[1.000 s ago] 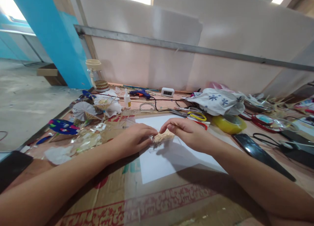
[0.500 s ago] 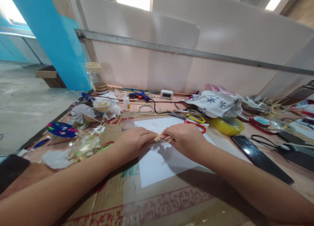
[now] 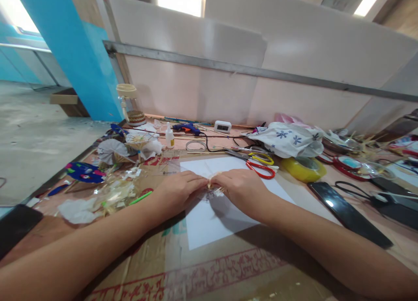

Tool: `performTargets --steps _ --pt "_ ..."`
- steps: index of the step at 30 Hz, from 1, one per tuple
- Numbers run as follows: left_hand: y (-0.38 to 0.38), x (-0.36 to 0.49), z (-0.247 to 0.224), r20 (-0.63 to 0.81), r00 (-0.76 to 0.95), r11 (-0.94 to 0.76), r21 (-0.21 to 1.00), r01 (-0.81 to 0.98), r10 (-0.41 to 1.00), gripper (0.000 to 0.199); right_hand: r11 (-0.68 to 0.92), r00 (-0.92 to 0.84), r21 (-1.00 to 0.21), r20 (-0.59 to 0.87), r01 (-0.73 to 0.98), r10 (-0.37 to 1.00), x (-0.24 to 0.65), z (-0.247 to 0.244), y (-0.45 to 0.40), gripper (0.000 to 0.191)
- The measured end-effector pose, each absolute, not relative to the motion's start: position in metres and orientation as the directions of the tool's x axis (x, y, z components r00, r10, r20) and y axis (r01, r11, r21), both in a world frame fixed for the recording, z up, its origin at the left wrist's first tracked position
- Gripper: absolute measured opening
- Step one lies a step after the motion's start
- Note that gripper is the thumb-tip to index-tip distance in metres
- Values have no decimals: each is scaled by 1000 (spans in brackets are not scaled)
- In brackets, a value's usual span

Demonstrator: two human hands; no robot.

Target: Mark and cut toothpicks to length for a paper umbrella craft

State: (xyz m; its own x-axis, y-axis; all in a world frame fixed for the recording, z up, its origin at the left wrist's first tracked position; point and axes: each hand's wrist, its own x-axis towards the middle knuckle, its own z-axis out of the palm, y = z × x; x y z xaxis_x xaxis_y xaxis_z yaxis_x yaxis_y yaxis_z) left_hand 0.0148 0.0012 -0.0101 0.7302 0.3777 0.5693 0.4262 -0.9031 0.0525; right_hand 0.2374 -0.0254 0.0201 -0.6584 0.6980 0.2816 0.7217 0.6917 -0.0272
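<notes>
Over a white paper sheet (image 3: 209,231), my left hand (image 3: 179,190) and my right hand (image 3: 243,190) meet at the fingertips. Between them is a small bundle of thin pale sticks (image 3: 212,186), pinched from both sides. Most of the bundle is hidden by the fingers, and its exact shape is too small to tell. Faint drawn lines show on the paper just below the fingertips. The sheet lies on a flat piece of cardboard (image 3: 156,249) with red print.
Scissors with red handles (image 3: 261,169) and yellow-handled scissors (image 3: 261,158) lie behind my right hand. Yellow tape (image 3: 302,168) and a phone (image 3: 349,214) are at the right. A glue bottle (image 3: 169,136), glue gun (image 3: 187,128) and paper umbrella (image 3: 112,152) stand or lie further back.
My right hand has shifted slightly left and its fingers now cover more of the sticks. The red scissor handles show more fully. The whole view has moved a little.
</notes>
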Motion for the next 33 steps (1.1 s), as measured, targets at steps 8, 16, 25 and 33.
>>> performTargets --steps 8,16,25,33 --pt "3 13 -10 581 683 -874 108 475 443 27 485 -280 -709 396 512 875 237 28 -14 13" --pt "3 12 -13 601 662 -869 119 481 448 29 184 -374 -983 178 -19 910 232 33 -12 27" --pt "3 13 -12 583 676 -876 143 461 451 25 552 -468 -586 307 593 828 238 42 -26 13" --pt "-1 14 -10 557 720 -892 87 444 414 21 700 -697 58 185 712 693 236 26 -29 14"
